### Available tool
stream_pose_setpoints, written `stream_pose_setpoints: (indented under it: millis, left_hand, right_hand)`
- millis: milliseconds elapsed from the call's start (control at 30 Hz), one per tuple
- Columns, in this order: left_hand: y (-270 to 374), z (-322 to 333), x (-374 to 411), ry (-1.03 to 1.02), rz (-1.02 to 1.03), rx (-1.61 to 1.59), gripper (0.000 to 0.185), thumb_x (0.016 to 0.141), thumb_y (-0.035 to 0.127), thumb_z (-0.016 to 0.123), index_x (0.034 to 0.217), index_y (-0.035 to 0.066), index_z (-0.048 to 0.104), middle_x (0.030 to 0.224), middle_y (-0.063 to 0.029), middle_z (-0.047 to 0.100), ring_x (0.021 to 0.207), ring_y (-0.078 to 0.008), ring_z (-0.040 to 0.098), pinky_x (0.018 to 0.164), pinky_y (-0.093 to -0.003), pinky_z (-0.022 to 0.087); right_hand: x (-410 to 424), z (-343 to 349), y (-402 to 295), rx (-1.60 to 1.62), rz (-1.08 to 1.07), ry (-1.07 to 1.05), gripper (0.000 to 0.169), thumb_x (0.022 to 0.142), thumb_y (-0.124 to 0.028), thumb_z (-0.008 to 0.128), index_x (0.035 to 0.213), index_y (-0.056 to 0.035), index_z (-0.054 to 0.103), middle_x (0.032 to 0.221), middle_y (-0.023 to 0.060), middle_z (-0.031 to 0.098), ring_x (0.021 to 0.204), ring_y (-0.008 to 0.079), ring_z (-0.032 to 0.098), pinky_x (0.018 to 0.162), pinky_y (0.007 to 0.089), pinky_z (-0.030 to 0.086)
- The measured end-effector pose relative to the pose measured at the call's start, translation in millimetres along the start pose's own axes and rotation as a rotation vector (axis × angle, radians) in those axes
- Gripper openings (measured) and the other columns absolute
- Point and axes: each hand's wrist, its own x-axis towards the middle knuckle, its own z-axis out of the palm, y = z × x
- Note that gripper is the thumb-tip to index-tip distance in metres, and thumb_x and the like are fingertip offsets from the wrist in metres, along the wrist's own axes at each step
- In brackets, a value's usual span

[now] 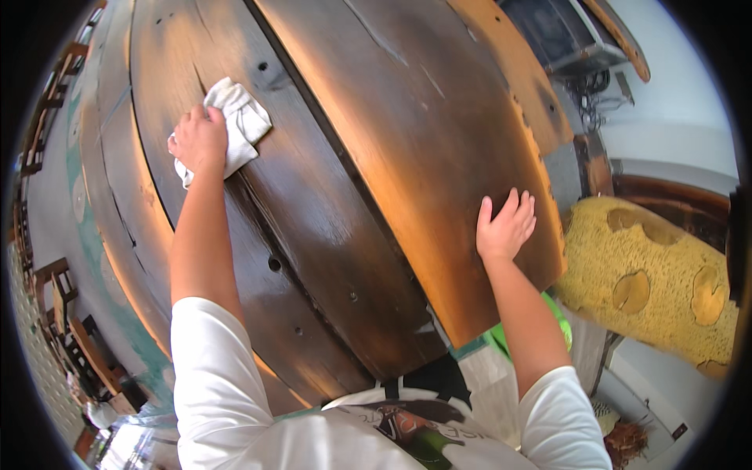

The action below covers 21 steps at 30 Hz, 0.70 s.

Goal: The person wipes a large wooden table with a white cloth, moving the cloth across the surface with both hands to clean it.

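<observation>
Before me spreads a large tabletop of dark brown and orange wooden planks (335, 200), with gaps and knot holes between and in the boards. My left hand (201, 136) presses a folded white cloth (244, 120) onto a plank left of the middle. Its fingers curl over the cloth's left part. On the rightmost broad plank, near its rough orange edge, my right hand (509, 227) lies flat with the fingers spread and nothing in it.
Right of the table stands a yellow, pitted bench or seat (646, 270). A bright green container (555, 323) shows below my right forearm. Cables (587, 97) hang beneath a dark screen (549, 29) at the upper right. Wooden chairs (88, 346) stand along the left.
</observation>
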Motion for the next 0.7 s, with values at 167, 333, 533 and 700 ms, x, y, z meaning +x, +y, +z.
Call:
stream_pose_setpoints:
  millis: [167,333,533,700]
  left_hand:
    - [-2.3,-24.6,-35.0,0.057,0.137,-0.099,0.023,0.092,0.033,0.062,0.090,0.013,0.074,0.096,-0.0072,0.073,0.096,-0.0296,0.069,0.094,-0.0531,0.047]
    - [-32.8,-103.2,-198.9,-0.042,0.333,-0.389,0.015,0.081,0.026,0.073,0.088,0.014,0.067,0.090,-0.0078,0.065,0.095,-0.0296,0.064,0.093,-0.0565,0.046]
    - [-73.6,-235.2,-435.1,-0.266,0.423,-0.493,0.030,0.081,0.032,0.075,0.108,0.020,0.070,0.107,-0.0021,0.067,0.110,-0.0207,0.064,0.109,-0.0564,0.038]
    - [-92.0,-276.2,-494.3,-0.266,0.360,-0.498,0.030,0.081,0.036,0.077,0.106,0.022,0.070,0.107,0.0029,0.067,0.110,-0.0168,0.063,0.113,-0.0549,0.034]
  right_hand:
    - [2.3,-0.1,0.3,-0.002,0.035,-0.009,0.068,0.098,-0.052,0.060,0.146,-0.0053,0.050,0.156,0.0215,0.044,0.151,0.0399,0.033,0.122,0.0611,0.026]
    - [5.1,0.3,-3.1,-0.032,0.000,0.039,0.065,0.097,-0.053,0.061,0.141,-0.0068,0.053,0.152,0.0210,0.048,0.148,0.0394,0.039,0.117,0.0632,0.031]
    - [4.2,-10.9,-2.8,-0.038,0.048,0.019,0.062,0.099,-0.053,0.058,0.141,-0.0074,0.052,0.152,0.0207,0.048,0.147,0.0393,0.039,0.115,0.0653,0.033]
    - [4.5,-11.8,-9.2,-0.040,0.051,-0.029,0.062,0.102,-0.053,0.055,0.144,-0.0076,0.050,0.155,0.0202,0.045,0.150,0.0380,0.036,0.117,0.0652,0.032]
